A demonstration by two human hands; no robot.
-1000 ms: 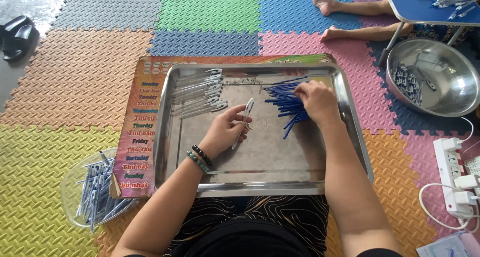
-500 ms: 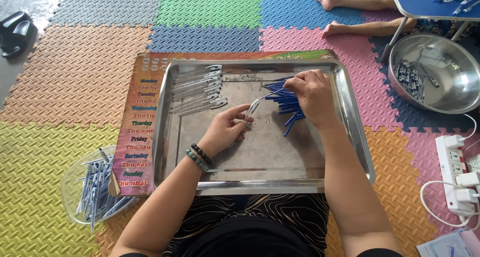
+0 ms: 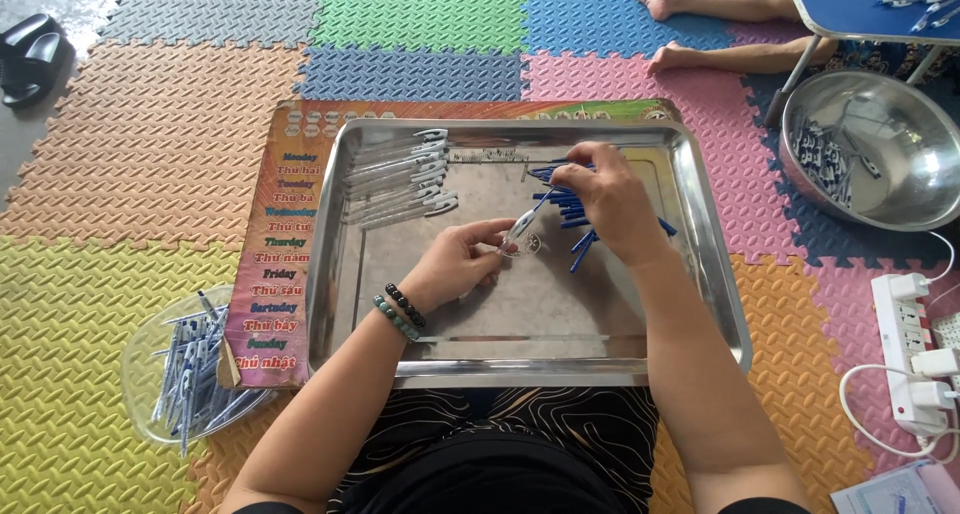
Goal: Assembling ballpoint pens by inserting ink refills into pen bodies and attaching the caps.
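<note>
My left hand (image 3: 455,264) holds a clear pen barrel (image 3: 518,229) over the middle of a steel tray (image 3: 715,304). My right hand (image 3: 605,199) rests on a pile of blue pen refills (image 3: 565,202) in the tray's upper right, and its fingers pinch a blue refill whose tip meets the barrel's upper end. A row of clear pen barrels with clips (image 3: 400,179) lies in the tray's upper left. Beaded bracelets circle my left wrist.
A clear plastic bowl of assembled pens (image 3: 190,369) sits at the left on the foam mats. A steel bowl with pen parts (image 3: 870,149) stands at the right, by another person's bare feet (image 3: 690,24). A power strip (image 3: 915,359) lies at the right edge.
My right hand has lifted a blue refill from the pile and brought it to the barrel. My left hand has tilted the barrel up toward it.
</note>
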